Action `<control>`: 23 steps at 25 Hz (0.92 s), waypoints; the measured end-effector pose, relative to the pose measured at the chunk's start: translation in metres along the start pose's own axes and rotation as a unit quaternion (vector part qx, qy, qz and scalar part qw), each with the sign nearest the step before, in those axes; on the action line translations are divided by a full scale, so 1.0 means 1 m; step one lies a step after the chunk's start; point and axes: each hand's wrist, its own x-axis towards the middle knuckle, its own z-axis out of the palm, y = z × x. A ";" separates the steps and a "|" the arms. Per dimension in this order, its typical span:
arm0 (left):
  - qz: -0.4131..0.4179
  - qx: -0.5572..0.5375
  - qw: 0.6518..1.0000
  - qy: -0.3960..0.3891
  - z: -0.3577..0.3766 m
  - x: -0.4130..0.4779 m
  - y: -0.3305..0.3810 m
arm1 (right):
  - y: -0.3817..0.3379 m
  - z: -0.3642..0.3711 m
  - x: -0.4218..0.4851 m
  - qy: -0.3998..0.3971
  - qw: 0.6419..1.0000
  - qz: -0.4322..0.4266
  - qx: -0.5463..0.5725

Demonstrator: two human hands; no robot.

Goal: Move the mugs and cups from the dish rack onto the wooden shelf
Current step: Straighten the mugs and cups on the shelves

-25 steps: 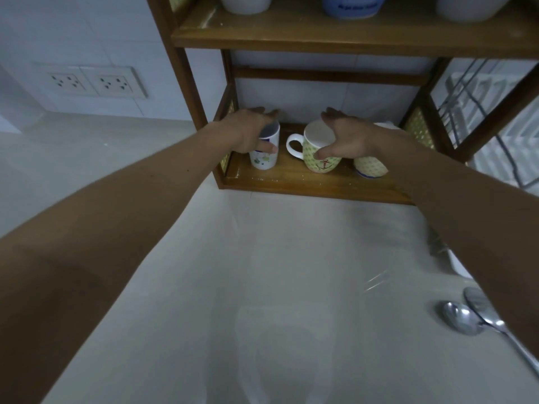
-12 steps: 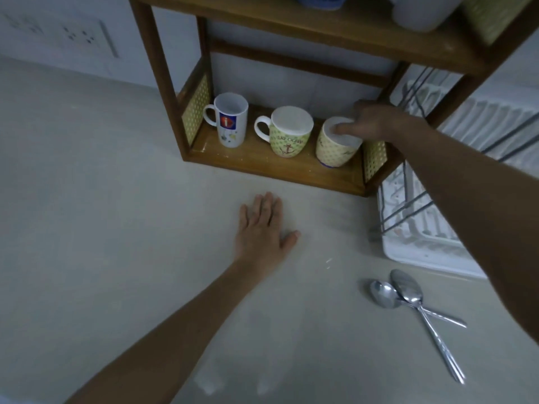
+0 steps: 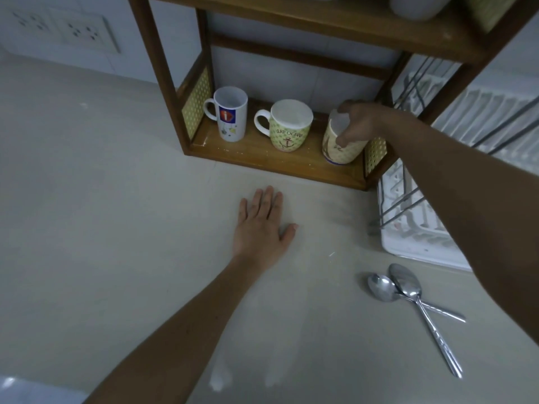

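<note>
Three mugs stand on the bottom board of the wooden shelf. At the left is a tall white mug with a red and blue picture. In the middle is a green mug with an anchor print. At the right end, a cream patterned mug leans slightly, and my right hand is shut on its rim. My left hand lies flat on the counter in front of the shelf, fingers apart, holding nothing. The white dish rack sits to the right of the shelf, partly behind my right forearm.
Two metal spoons lie crossed on the counter at the lower right. The shelf's upper board hangs over the mugs with vessels on it. Wall sockets are at the upper left. Bare pale counter stretches left of the shelf.
My left hand let go of the white mug and came down flat on the counter. My right hand moved from the green mug to the cream mug and now grips its rim.
</note>
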 end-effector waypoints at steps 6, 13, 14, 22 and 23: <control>0.005 -0.005 1.000 0.009 0.001 -0.001 -0.001 | -0.004 0.013 -0.001 0.061 0.997 0.039 -0.023; 0.040 -0.045 0.997 0.048 -0.012 -0.001 0.000 | -0.001 0.007 -0.002 0.023 0.999 0.032 -0.004; 0.057 -0.047 0.994 0.084 -0.020 0.007 0.000 | -0.001 0.006 -0.002 0.019 0.999 0.029 -0.010; 0.050 0.117 0.991 0.041 -0.110 0.156 0.007 | 0.005 0.004 0.000 0.010 1.000 0.003 -0.014; 0.048 0.127 0.991 0.010 -0.117 0.167 0.007 | 0.006 0.004 0.001 0.008 1.000 0.001 -0.016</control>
